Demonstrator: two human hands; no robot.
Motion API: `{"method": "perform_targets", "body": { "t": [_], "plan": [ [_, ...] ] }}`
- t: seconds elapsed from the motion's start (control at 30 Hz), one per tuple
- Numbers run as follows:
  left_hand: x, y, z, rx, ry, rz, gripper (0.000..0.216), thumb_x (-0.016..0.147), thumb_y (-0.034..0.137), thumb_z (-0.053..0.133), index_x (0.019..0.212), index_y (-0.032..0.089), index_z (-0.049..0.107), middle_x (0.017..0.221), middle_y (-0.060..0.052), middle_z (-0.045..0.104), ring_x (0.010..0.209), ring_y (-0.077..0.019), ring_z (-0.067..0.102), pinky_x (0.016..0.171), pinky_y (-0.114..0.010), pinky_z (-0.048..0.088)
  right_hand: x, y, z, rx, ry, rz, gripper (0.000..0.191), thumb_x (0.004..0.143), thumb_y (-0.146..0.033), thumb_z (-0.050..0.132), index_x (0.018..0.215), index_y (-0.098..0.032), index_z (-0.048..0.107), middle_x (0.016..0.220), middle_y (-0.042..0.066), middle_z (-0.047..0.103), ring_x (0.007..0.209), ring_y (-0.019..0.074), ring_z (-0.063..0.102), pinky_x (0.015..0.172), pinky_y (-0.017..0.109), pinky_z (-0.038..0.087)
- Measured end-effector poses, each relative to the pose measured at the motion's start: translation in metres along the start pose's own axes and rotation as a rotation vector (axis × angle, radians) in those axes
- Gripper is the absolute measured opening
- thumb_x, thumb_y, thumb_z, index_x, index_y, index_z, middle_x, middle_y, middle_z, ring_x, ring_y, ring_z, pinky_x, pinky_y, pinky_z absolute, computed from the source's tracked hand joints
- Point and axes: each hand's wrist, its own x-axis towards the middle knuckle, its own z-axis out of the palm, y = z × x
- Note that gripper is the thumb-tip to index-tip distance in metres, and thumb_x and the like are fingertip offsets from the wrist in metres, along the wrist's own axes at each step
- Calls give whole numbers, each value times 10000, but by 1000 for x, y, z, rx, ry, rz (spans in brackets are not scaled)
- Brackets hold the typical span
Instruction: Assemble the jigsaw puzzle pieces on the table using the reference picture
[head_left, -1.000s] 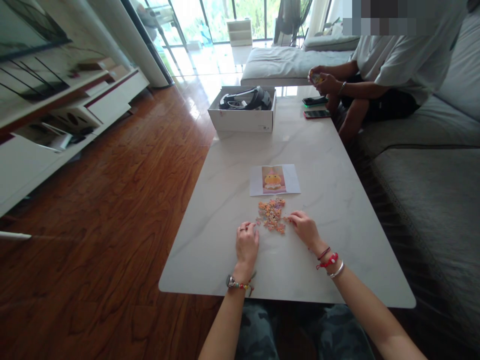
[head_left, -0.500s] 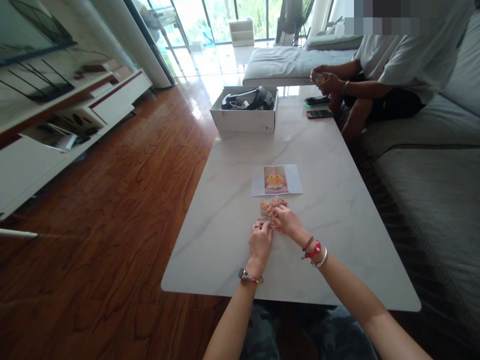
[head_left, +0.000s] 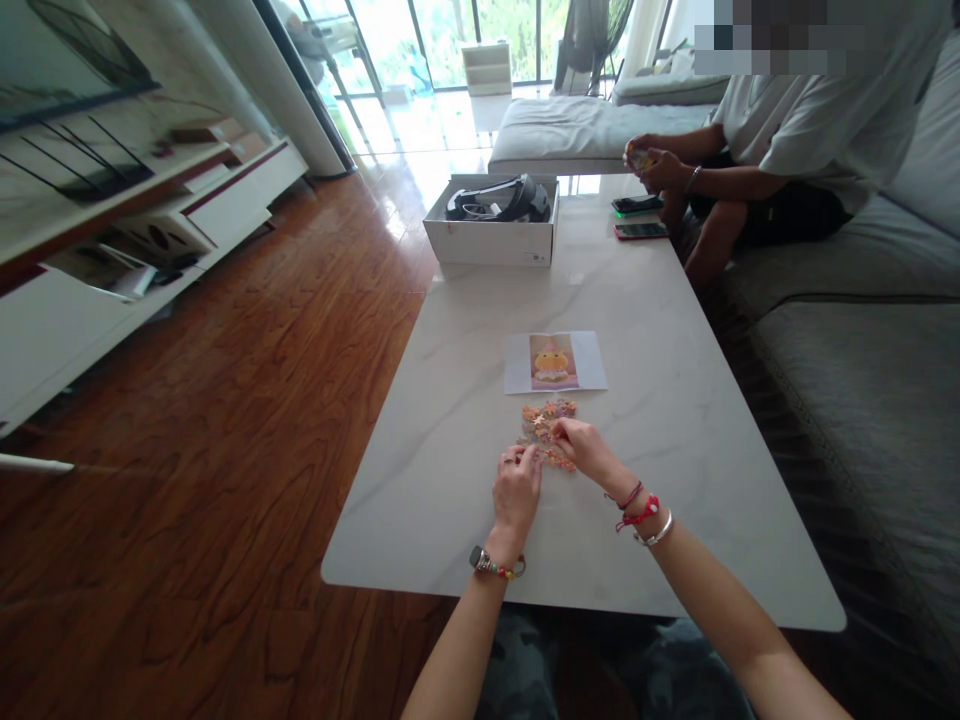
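A small cluster of orange and pinkish jigsaw pieces lies on the white marble-patterned table. My left hand rests at the near left edge of the cluster, its fingers curled and pinched at a piece that they mostly hide. From the right, my right hand reaches over the pieces, thumb and forefinger pressed together on a small piece. Just beyond the cluster is a creased white sheet with a printed picture of a round yellow figure in a pointed hat.
A white open box holding a black-and-white headset stands at the table's far end. Two phones lie near the far right edge. Another person sits on the grey sofa, holding a small colourful thing.
My right hand has shifted slightly right and lifted a little away from my left hand, showing more of the pieces. My left hand stays almost in place.
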Motion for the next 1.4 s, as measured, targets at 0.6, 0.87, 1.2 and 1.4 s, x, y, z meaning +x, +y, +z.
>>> {"method": "perform_targets", "body": {
  "t": [0.6,0.87,1.2,1.4],
  "plan": [
    [45,-25,-9,-65,-97,-129,93,741,221,512,789,170,574,857,-52,529,785,-140,502,727,-254,391,-47,30,-5,-3,243,-183,222,839,-182,378,934,-203,577,963,78,602,922,167,537,805,312,431],
    [37,-30,-14,-130,-52,-99,182,798,168,400,818,187,580,869,-45,536,780,-129,511,731,-244,404,-41,43,-11,64,135,-215,183,819,-197,411,823,-200,594,846,66,601,854,178,530,774,326,433],
    [25,-30,-15,-72,-71,-77,190,779,239,469,936,223,575,929,-49,501,842,-150,486,770,-267,406,-21,29,-11,237,82,-53,114,756,-182,480,786,-170,590,741,30,577,638,123,532,615,237,425],
    [24,-34,-18,-49,-54,-87,199,772,205,470,954,185,549,941,-63,497,860,-173,461,789,-301,404,-21,-11,9,151,43,-47,114,765,-216,495,820,-171,585,804,56,568,783,162,524,716,273,410]
  ]
}}
